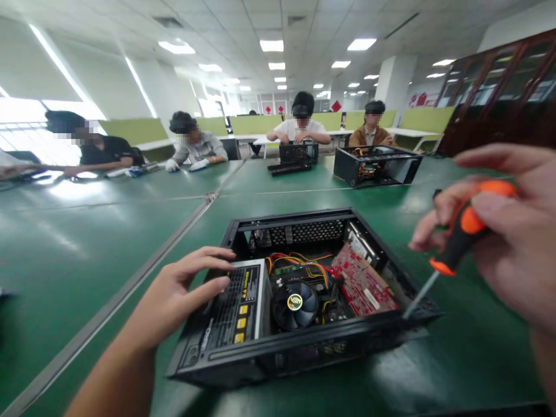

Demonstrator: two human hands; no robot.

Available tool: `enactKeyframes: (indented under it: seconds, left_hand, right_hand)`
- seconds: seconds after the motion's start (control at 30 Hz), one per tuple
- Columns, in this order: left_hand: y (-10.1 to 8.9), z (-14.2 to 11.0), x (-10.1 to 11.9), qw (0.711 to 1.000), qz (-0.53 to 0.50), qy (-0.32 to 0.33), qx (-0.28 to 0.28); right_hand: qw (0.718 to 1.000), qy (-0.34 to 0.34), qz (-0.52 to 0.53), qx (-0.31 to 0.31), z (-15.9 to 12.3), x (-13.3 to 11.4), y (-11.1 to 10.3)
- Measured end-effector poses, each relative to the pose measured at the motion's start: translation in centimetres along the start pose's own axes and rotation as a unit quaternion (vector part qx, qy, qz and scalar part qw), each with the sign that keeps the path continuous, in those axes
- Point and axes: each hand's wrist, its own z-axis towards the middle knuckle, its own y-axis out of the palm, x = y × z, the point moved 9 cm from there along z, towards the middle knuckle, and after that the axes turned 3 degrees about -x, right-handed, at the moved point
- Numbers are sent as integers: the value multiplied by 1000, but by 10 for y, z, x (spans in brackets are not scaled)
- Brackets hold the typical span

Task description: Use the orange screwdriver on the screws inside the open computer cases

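An open black computer case [299,344] lies on the green table in front of me. My left hand [182,284] rests on its left side, fingers apart over the power supply [234,307]. In my right hand [508,231] is a screwdriver [464,229] with an orange and black handle, its shaft slanting down to the case's near right edge. Whether the tip sits in a screw, I cannot tell. Inside the case are a round CPU fan [295,304], a red circuit card [362,281] and coloured cables [299,260].
Across the green table [108,255] stand another open case [376,165] and a smaller dark case [297,153], which a person [299,124] handles. Several other people sit along the far side. A grey seam [130,284] runs across the table at left.
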Motion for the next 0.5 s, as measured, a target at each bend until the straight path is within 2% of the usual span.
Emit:
enactKeyframes:
  seconds: [0.03,0.1,0.17,0.23,0.3,0.33,0.43,0.5]
  left_hand:
    - [1,3,17,999,39,-7,-16]
    - [19,12,55,991,111,-3,-74]
    - [55,22,88,968,187,-1,-168]
    - [100,31,104,919,281,-19,-276]
    - [139,40,106,862,363,-45,-350]
    - [155,46,105,847,383,-53,-364]
    - [190,59,97,831,403,-71,-376]
    - [202,62,92,833,395,-71,-382]
  right_hand:
    - [995,58,77,8,-21,22,-19]
    - [968,178,179,8,-70,72,-38]
    - [942,267,204,-16,-114,118,-37]
    - [941,300,150,-50,-142,148,-31]
    - [951,279,99,-93,-151,161,-18]
    - [957,255,85,-113,-149,162,-11]
    - [972,163,62,-160,-134,150,7]
    - [976,114,46,-180,-123,140,15]
